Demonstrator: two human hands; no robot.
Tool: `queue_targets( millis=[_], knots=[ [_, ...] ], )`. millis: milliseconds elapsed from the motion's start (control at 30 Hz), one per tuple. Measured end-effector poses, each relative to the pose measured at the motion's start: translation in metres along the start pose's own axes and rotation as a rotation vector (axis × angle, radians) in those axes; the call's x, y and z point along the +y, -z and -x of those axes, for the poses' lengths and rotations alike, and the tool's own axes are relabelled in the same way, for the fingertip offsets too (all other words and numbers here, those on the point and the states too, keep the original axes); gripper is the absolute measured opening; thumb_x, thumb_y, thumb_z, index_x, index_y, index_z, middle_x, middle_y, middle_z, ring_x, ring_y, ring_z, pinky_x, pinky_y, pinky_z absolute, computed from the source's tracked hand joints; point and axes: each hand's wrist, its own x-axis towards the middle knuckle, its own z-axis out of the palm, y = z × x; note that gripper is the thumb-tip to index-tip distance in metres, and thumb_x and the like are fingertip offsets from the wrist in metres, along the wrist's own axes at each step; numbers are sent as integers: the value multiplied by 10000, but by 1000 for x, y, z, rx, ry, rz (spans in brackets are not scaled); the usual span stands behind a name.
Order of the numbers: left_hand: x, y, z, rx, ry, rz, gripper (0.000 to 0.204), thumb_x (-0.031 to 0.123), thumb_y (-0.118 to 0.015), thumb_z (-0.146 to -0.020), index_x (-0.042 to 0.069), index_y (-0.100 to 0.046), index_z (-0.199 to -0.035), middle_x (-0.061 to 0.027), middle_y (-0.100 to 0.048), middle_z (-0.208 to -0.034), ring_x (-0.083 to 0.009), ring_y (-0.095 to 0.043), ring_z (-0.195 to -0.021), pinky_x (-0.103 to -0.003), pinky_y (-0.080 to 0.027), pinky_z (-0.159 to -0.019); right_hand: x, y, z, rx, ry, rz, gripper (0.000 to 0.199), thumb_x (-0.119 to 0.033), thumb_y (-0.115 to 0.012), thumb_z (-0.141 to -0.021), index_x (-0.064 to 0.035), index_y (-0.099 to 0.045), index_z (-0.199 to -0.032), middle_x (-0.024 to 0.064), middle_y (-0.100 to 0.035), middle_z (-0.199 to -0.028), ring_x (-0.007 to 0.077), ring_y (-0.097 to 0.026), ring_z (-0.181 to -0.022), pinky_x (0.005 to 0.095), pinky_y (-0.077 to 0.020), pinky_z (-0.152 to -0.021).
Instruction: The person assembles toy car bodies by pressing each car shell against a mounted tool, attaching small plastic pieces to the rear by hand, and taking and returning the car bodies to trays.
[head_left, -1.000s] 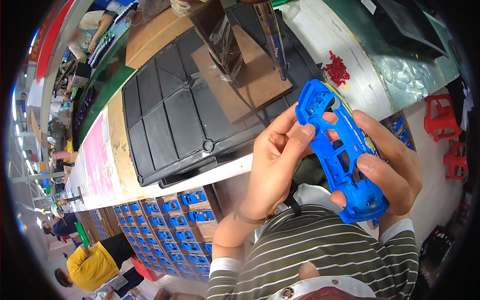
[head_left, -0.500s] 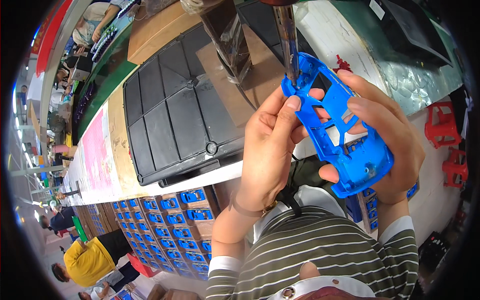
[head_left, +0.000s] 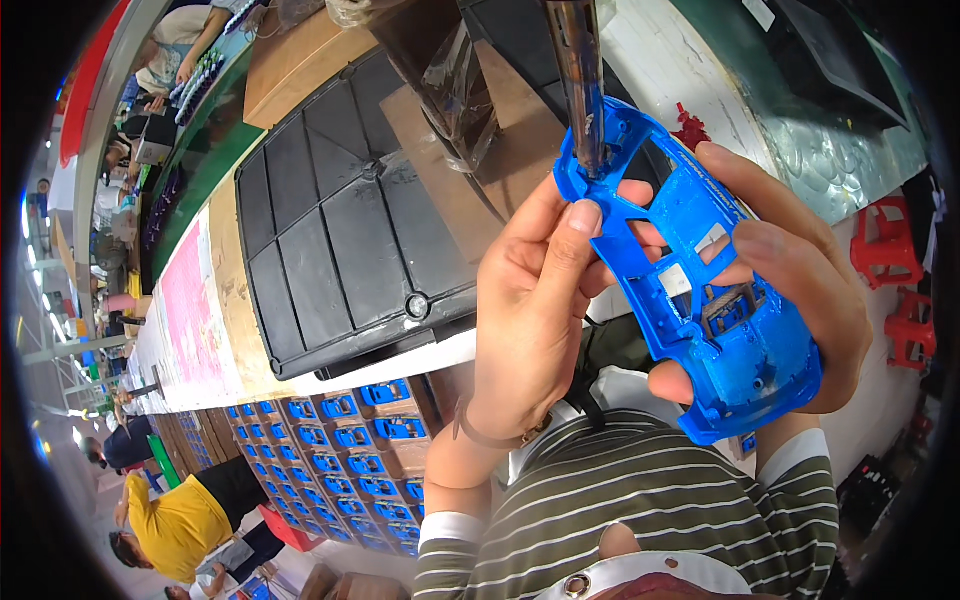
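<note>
A blue plastic toy car body (head_left: 690, 215), turned with its hollow inside upward, is held between my two hands. My left hand (head_left: 545, 270) pinches its far left edge, thumb on top and fingers beneath. Round the near right side curl the fingers of my right hand (head_left: 800, 250), with the thumb showing at the lower left edge. A metal hot-iron rod (head_left: 580, 90) comes down from above, and its tip meets the inside of the body's far end, just beyond my left fingers. Whether the tip presses in cannot be made out.
A black plastic lid or crate (head_left: 340, 220) lies on the table to the left, beside a brown board (head_left: 440, 160) and a plastic-wrapped post (head_left: 440, 90). Small red parts (head_left: 690, 128) lie beyond. Trays of blue car bodies (head_left: 340, 465) stand lower left; red stools (head_left: 888, 240) at right.
The near end of the car body has swung lower and to the right with my right hand. The far end stays under the metal rod, with my left hand nearly still.
</note>
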Motion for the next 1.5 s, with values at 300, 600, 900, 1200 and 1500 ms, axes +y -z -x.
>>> queue_targets(
  millis=[300, 600, 900, 1200, 1500],
  knots=[
    [1, 2, 2, -24, -37, -9, 345, 204, -449, -951, 10, -458, -1236, -89, -590, -1115, -133, -602, -877, -260, -510, -766, 5, -4, -2, 23, 64, -88, 720, -306, -811, -626, -4, -441, -1165, 390, -418, -1196, 440, -528, -1066, 430, -485, -835],
    [0, 3, 0, -27, -49, 18, 341, 206, -442, -953, 7, -459, -1230, -86, -588, -1110, -136, -595, -879, -270, -505, -773, 2, -6, -6, 25, 75, -37, 645, -330, -809, -622, 0, -489, -1075, 378, -454, -1167, 428, -546, -1045, 431, -492, -818],
    [-1, 10, -2, -10, -11, -17, 331, 212, -456, -948, -2, -484, -1199, -91, -602, -1071, -138, -596, -869, -262, -497, -777, 9, -14, 1, 78, 29, 48, 663, -399, -789, -608, -27, -520, -1086, 314, -535, -1118, 386, -583, -1009, 407, -522, -783],
    [-2, 7, 5, -66, -21, -168, 353, 188, -468, -943, -2, -453, -1240, -98, -594, -1104, -164, -606, -902, -306, -505, -807, -2, -12, 15, 98, -31, 55, 567, -396, -746, -664, -35, -520, -1038, 315, -535, -1114, 401, -582, -1004, 413, -529, -771],
    [-11, 11, 16, -81, 53, -179, 390, 122, -521, -913, -4, -427, -1271, -91, -604, -1078, -131, -584, -938, -282, -494, -806, -13, 2, 28, 11, -22, 175, 451, -396, -657, -769, -78, -475, -1032, 294, -577, -1042, 396, -632, -877, 398, -555, -680]
  ],
)
